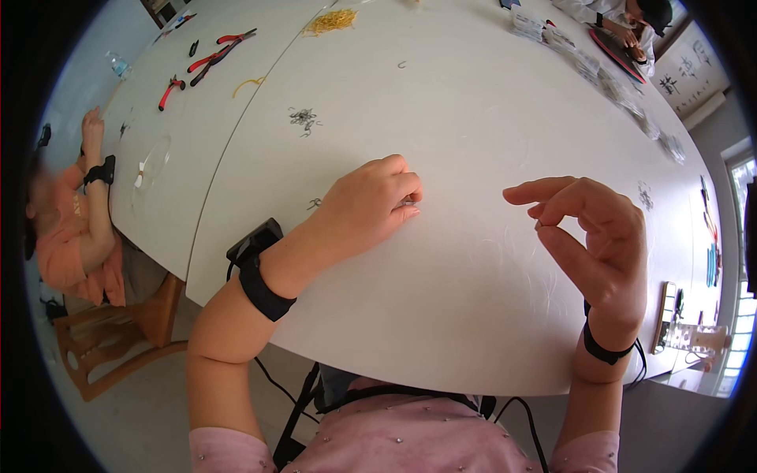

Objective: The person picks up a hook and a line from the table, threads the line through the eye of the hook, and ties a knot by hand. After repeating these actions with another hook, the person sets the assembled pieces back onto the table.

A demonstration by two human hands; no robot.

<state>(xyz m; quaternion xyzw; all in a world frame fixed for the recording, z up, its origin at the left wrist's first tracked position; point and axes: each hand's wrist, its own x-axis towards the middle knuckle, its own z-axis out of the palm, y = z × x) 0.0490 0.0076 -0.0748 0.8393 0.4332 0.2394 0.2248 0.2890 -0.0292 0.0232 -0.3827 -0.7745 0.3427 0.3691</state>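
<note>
My left hand is closed in a pinch above the table, with a small dark bit, seemingly a fish hook, showing at its fingertips. Off to the right, my right hand is raised with thumb and fingers pressed together; whatever it pinches is too fine to make out. A few dark hooks lie just left of my left wrist, and a heap of hooks sits farther up. One lone hook lies beyond. Thin clear line scraps are strewn beneath my right hand.
Red-handled pliers and yellow strands lie at the back left. Bagged packets line the far right, with another small pile nearer. A person in orange sits left; another person works at the far right.
</note>
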